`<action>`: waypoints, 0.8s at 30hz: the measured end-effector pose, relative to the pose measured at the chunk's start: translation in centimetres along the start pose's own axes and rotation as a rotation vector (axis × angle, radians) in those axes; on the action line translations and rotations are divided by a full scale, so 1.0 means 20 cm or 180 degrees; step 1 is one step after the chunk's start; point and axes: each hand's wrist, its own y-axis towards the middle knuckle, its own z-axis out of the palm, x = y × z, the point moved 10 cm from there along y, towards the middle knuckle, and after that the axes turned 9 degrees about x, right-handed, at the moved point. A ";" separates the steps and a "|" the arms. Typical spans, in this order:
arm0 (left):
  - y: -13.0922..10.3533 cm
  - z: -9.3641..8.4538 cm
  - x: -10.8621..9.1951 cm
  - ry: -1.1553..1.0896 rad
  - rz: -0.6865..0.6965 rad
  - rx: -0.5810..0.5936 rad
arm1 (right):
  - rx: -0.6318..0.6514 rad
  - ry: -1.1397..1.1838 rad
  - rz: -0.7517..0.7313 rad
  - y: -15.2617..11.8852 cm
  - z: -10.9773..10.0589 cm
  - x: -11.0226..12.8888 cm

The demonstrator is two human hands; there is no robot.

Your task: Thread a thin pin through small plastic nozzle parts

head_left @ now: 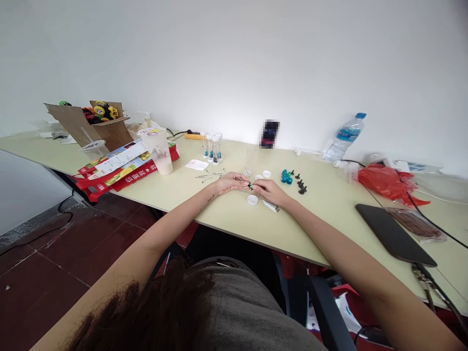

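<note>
**Head cam, 1 view, fwd & down**

Cam sits at wearer's head ht, facing fwd & tilted down over the torso (244,302) at btm ctr. Wide FOV: table (226,217) runs L to R across mid-frame, wall (219,58) fills top, floor (91,243) lower L. L grip (231,183) & R grip (271,190) near ctr, approx arm's length off.

Small parts (287,176) and a cardboard box (109,127) are sharing a long desk (226,212), suggesting an office-like workspace with an office chair (329,312).
</note>
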 end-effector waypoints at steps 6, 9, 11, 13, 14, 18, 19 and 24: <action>0.00 0.03 -0.03 0.0126 0.0121 -0.0075 | -0.0141 0.0422 0.0176 -0.01 -0.01 -0.06; -0.02 -0.02 -0.12 0.0434 0.0435 -0.0561 | -0.0226 0.0712 0.0230 -0.01 -0.03 -0.08; -0.08 -0.08 -0.23 0.0913 0.0801 -0.1190 | -0.0261 0.0885 0.0247 -0.02 -0.04 -0.09; -0.19 -0.10 -0.37 0.1770 0.1240 -0.1852 | -0.0269 0.1019 0.0263 -0.02 -0.04 -0.10; -0.24 -0.08 -0.44 0.2310 0.1450 -0.2089 | -0.0263 0.1070 0.0272 -0.02 -0.04 -0.11; -0.23 0.15 -0.48 0.4173 0.1559 -0.1565 | -0.0210 0.1202 0.0313 -0.01 -0.02 -0.14; -0.19 0.21 -0.43 0.4493 0.1461 -0.1154 | -0.0193 0.1228 0.0319 -0.01 -0.02 -0.14; -0.06 0.38 -0.21 0.5463 0.1218 -0.0338 | -0.0153 0.1371 0.0341 -0.01 -0.01 -0.16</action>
